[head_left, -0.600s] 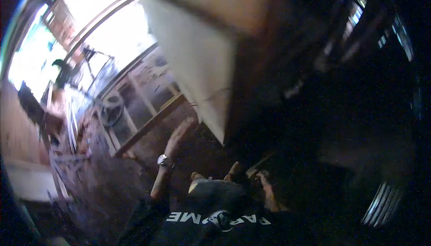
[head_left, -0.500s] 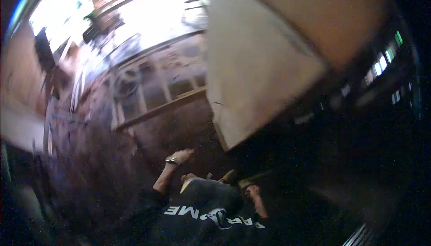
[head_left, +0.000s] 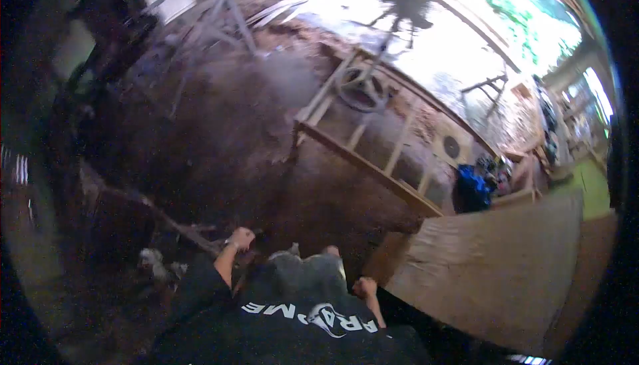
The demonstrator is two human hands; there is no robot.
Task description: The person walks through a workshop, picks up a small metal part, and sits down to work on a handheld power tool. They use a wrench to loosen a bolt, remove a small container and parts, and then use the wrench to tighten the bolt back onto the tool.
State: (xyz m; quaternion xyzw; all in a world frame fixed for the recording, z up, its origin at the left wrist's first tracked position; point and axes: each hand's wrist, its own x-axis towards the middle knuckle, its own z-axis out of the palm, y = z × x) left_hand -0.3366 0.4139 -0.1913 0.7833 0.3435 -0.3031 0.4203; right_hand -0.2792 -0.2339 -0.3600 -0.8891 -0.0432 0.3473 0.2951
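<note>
My left hand (head_left: 241,238), with a watch at the wrist, hangs out in front on the left, its fingers curled in and nothing seen in them. On the other side, my right hand (head_left: 365,287) is low beside my dark shirt (head_left: 306,325), loosely closed, with no object visible in it. Nearest to that hand is a large pale wooden panel (head_left: 492,265) on the right; the two look apart. Both hands are dim and slightly blurred.
A long wooden frame (head_left: 363,158) with crosspieces stands ahead, with a round ring (head_left: 361,90) at its left end. A blue bag (head_left: 474,186) lies near its right end. A wooden trestle (head_left: 216,22) is at the upper left. Clutter lies on the dark floor at left.
The view has swung round: the frame has shifted right, and the panel has gone from upper centre to lower right. My left hand's fingers, stretched before, are now curled.
</note>
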